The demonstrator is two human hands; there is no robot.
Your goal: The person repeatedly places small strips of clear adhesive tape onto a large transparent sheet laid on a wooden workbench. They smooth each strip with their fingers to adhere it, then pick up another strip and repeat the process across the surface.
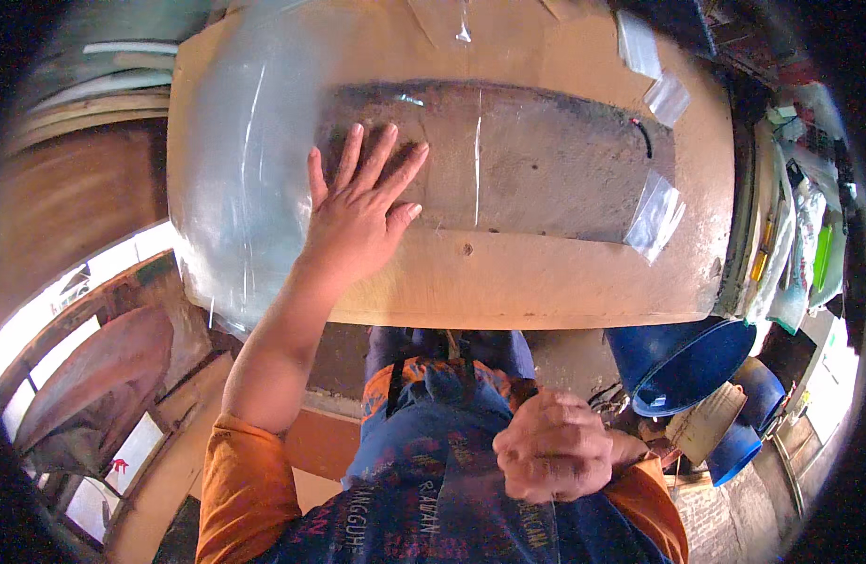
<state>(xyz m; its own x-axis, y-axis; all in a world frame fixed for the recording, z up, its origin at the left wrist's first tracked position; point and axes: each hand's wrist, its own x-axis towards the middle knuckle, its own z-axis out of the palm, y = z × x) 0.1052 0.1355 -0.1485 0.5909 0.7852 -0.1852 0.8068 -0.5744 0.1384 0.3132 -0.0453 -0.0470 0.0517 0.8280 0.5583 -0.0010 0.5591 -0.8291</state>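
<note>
My left hand (359, 211) lies palm down with its fingers spread, over a dark, worn panel (559, 169) set on a wooden tabletop (531, 282). Clear plastic film (242, 155) covers the left part of the top, beside and partly under that hand. My right hand (556, 448) is held in front of my chest, its fingers curled into a blurred fist. No object shows in it. On the right of the panel lie a small clear plastic bag (653, 217) and a short black piece with a red tip (643, 137).
More clear plastic bags (667, 99) lie at the far right of the tabletop. Beyond its right edge are a yellow-handled tool (762, 254) and plastic packaging (799, 240). A blue plastic tub (686, 363) stands below right. Curved pale strips (101, 84) sit at the upper left.
</note>
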